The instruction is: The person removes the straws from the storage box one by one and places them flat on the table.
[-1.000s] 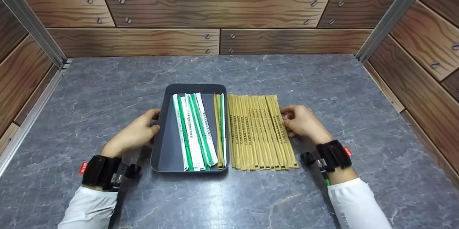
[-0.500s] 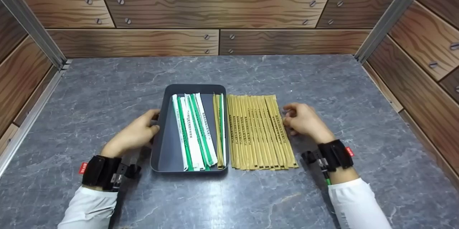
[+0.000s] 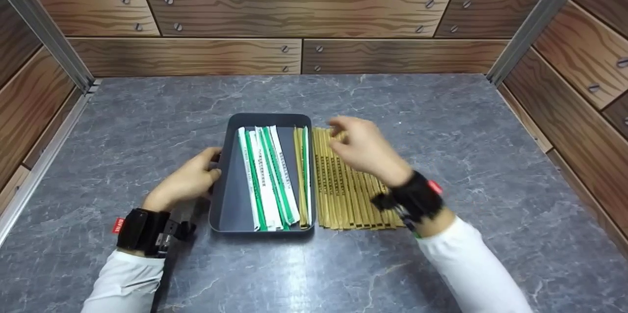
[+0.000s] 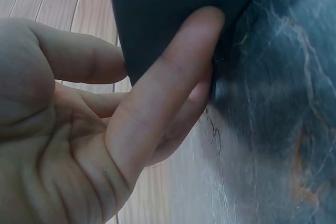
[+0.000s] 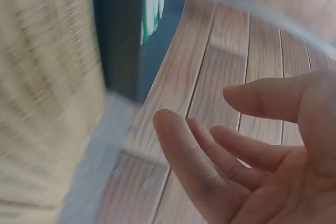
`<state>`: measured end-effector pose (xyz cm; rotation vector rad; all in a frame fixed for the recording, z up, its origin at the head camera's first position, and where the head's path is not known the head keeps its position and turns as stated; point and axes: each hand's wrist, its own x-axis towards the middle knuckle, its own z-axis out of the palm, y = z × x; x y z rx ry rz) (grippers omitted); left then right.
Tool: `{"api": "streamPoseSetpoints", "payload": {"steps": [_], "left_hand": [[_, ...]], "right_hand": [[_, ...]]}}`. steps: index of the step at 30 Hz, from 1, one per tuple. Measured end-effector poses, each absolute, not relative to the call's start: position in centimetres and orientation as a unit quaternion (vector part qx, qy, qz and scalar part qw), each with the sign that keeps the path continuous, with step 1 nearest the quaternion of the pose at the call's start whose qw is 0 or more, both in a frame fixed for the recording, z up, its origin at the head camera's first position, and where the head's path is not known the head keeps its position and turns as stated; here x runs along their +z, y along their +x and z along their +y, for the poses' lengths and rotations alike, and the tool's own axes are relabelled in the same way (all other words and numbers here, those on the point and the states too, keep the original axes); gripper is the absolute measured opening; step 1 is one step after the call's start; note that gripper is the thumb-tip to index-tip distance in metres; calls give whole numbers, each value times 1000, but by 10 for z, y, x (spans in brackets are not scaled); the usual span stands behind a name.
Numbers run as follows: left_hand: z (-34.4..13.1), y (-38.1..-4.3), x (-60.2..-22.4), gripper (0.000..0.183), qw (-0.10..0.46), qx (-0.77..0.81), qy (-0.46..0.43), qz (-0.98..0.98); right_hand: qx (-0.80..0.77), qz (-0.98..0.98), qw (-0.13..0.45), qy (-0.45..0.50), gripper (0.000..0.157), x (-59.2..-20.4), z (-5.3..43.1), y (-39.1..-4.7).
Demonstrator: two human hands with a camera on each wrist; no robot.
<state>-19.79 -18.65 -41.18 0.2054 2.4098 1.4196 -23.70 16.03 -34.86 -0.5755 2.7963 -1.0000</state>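
Observation:
In the head view my left hand (image 3: 189, 180) rests against the left wall of the dark grey tray (image 3: 228, 205). The left wrist view shows the thumb lying along the tray's outer wall (image 4: 157, 14), the other fingers partly hidden behind it. Several slim white-and-green paper-wrapped sticks (image 3: 265, 180) lie slanted in the tray. A few gold and green ones (image 3: 302, 180) stand along its right wall. My right hand (image 3: 360, 148) hovers over the row of gold paper-wrapped sticks (image 3: 338, 195) with nothing in it. Loosely bent fingers (image 5: 178, 145) and thumb stand apart in the right wrist view.
The gold row lies side by side, right up against the tray's right wall, on a grey marbled tabletop (image 3: 294, 278). Wood-patterned panels (image 3: 230, 13) enclose the back and sides, with metal posts (image 3: 530, 23) at the corners.
My right hand has left the right edge of the gold row and moved leftward and farther back, over the row's top end. The left hand has stayed at the tray.

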Motion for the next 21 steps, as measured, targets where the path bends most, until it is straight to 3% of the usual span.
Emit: {"api": "streamPoseSetpoints", "payload": {"steps": [6,14,21], "left_hand": [[-187,-198,-412,58,161,495,70,851],[-186,-199,-412,59,163,487,69,855],[-188,-199,-412,59,162,485,67,857]], "right_hand": [[-225,942,95,-231,45,-336,101,-257],[-84,967,138,-197,17,-349,54,-282],[-5,968,112,-224,23,-363,39,-285]]}}
